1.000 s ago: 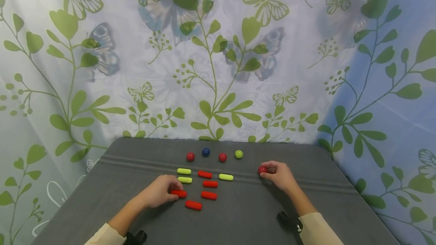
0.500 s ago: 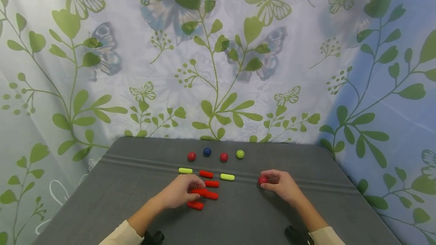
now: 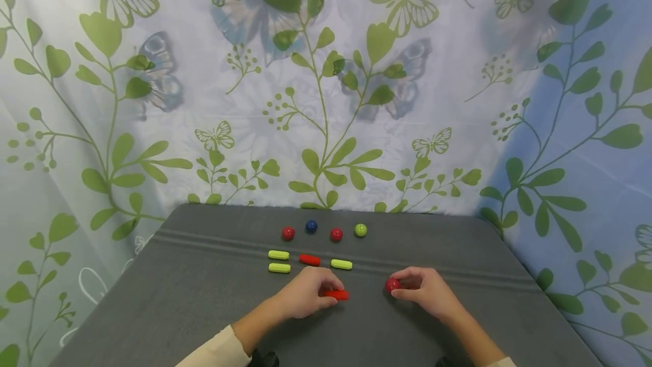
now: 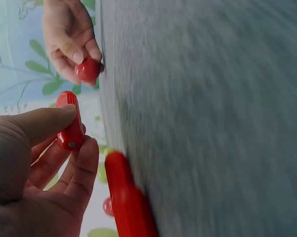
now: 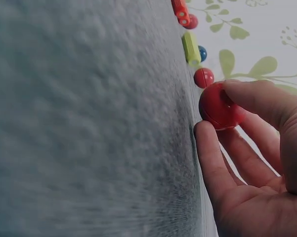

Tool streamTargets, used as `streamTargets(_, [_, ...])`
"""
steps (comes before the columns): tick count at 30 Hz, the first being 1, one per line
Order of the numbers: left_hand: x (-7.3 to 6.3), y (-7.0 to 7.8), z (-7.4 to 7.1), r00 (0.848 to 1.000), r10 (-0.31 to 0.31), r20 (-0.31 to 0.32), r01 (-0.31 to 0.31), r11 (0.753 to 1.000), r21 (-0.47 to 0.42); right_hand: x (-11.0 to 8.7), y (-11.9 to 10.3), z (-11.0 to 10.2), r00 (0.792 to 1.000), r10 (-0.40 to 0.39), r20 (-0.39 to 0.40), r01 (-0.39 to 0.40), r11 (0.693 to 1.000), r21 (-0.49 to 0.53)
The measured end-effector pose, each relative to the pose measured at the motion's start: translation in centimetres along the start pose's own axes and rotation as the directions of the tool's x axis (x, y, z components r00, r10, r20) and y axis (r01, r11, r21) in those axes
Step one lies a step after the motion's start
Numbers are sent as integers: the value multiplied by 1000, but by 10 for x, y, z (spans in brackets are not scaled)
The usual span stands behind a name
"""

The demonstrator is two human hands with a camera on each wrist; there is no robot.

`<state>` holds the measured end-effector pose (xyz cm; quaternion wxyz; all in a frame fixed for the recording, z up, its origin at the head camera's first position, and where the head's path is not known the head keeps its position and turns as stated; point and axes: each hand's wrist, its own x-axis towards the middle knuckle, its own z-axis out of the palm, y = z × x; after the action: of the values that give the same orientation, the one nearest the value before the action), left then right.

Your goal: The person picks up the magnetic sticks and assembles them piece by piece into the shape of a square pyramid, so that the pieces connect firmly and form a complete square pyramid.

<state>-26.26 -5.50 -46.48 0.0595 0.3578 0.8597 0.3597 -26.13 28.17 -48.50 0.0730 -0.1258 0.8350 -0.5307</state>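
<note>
Projecting from your left hand (image 3: 305, 293) toward your right hand (image 3: 428, 294), the red cylinder (image 4: 72, 132) sits between thumb and fingertips; your left grip is narrow, pinching it. Your right thumb and fingers pinch the red ball (image 5: 217, 107) at their tips.

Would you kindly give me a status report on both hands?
Left hand pinching red stick. Right hand pinching red ball. More red sticks close by left hand, possibly in its way.
</note>
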Motion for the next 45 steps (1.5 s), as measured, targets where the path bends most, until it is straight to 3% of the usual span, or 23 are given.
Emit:
streamTargets(13, [27, 21, 33, 996, -83, -23, 84, 996, 22, -16, -7, 11, 993, -39, 111, 38, 999, 7])
streamTargets(24, [39, 36, 46, 992, -125, 20, 122, 988, 96, -23, -11, 16, 987, -72, 142, 76, 997, -27])
streamTargets(29, [41, 39, 48, 991, -129, 28, 127, 989, 70, -25, -10, 18, 986, -71, 152, 74, 997, -18])
streamTargets(34, [42, 38, 47, 991, -129, 48, 128, 992, 24, -26, -12, 19, 985, -55, 161, 54, 999, 10])
streamTargets(38, [45, 35, 38, 991, -129, 40, 129, 992, -1, -25, -12, 19, 984, -64, 166, 63, 998, 14])
streamTargets(42, [51, 27, 21, 989, -141, -36, 140, 990, -13, -25, -10, 17, 983, -82, 164, 83, 997, 4])
streamTargets(45, [58, 17, 8, 980, -172, -104, 172, 985, -13, -24, -10, 14, 984, -84, 155, 87, 996, -15])
